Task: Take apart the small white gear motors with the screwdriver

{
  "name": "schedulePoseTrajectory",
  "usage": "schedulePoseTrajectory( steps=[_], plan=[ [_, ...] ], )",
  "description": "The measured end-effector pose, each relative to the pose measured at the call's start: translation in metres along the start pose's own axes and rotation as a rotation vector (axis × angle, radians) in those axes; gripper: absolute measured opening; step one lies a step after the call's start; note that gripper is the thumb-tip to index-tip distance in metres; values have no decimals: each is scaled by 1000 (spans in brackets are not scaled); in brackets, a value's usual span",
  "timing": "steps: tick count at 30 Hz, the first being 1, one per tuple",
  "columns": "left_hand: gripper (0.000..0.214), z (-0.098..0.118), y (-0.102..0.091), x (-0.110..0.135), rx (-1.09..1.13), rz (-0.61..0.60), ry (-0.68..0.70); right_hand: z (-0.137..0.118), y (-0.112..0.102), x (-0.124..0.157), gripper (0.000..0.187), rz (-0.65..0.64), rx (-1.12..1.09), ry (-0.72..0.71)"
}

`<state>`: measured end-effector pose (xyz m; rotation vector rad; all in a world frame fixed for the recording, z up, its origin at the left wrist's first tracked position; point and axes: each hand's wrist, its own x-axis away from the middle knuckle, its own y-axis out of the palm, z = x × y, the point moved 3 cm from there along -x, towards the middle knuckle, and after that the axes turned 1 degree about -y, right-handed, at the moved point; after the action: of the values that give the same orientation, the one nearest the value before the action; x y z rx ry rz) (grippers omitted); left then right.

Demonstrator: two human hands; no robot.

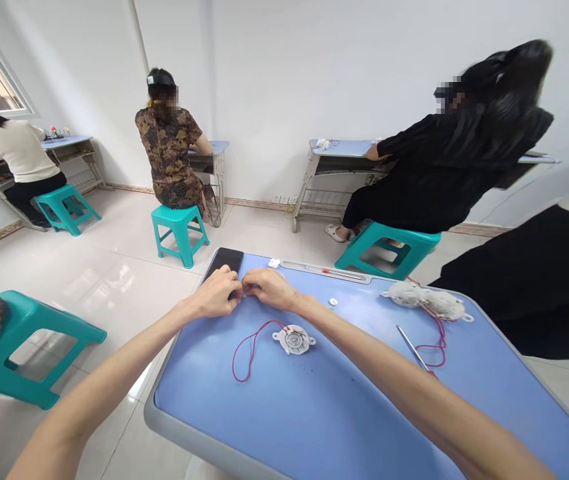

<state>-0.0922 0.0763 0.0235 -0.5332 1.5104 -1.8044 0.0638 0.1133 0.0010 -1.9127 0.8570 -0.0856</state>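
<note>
My left hand [217, 294] and my right hand [268, 289] meet above the blue desktop [244, 413], fingertips pinched together on a small pale part [242, 292] that they mostly hide. A black smartphone [223, 262] lies just beyond my left hand. Below my hands sits a small white motor [293, 339] with a loop of red wire [244, 350]. To the right lie a white fluffy-looking motor housing [424, 300] with red wires, a thin metal screwdriver [412, 347], and a small washer [333, 301]. A grey pen tray [324, 271] holding a thin red-marked tool runs along the far desk edge.
A grey rim [174, 433] borders the desk. Several teal plastic stools stand on the tiled floor, and three seated people work at blue desks along the white walls. A black cloth [529, 287] hangs at the right.
</note>
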Motion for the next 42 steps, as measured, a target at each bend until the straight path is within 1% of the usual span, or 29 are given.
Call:
schedulePoseTrajectory(
  steps=[8,11,13,15,18,20,22,24,25,27,28,30,32,35,38,42],
  plan=[
    [14,3,-3,0,9,0,-6,-2,-2,2,25,8,14,-30],
    [12,4,-7,1,34,31,-11,-1,-2,1,24,25,22,-35],
    [10,5,-12,2,56,65,-9,-1,-8,2,23,47,26,-37],
    [9,7,-20,1,87,107,4,-1,-21,7,22,84,30,-30],
    [5,12,-34,-7,145,174,40,-1,-57,31,19,183,44,26],
    [10,18,-42,-18,176,201,77,-2,-87,59,16,298,99,110],
    [11,26,-44,-35,206,193,128,-4,-110,95,18,382,190,248],
    [11,38,-40,-56,251,162,198,-6,-121,131,17,399,275,404],
    [13,45,-35,-68,279,123,241,-7,-120,148,17,387,302,482],
    [15,59,-23,-92,319,44,313,-9,-111,176,14,370,291,600],
    [16,65,-16,-104,325,17,337,-10,-104,186,12,365,269,638],
    [16,77,-2,-127,339,-47,376,-12,-87,198,14,342,218,703],
    [19,87,12,-146,349,-98,402,-14,-73,202,18,321,186,727],
    [18,99,28,-165,344,-172,455,-13,-63,200,21,340,164,746],
    [20,106,39,-173,302,-195,482,-7,-59,198,22,373,160,748],
    [21,110,46,-178,263,-205,484,0,-58,197,22,391,196,715]
  ],
)
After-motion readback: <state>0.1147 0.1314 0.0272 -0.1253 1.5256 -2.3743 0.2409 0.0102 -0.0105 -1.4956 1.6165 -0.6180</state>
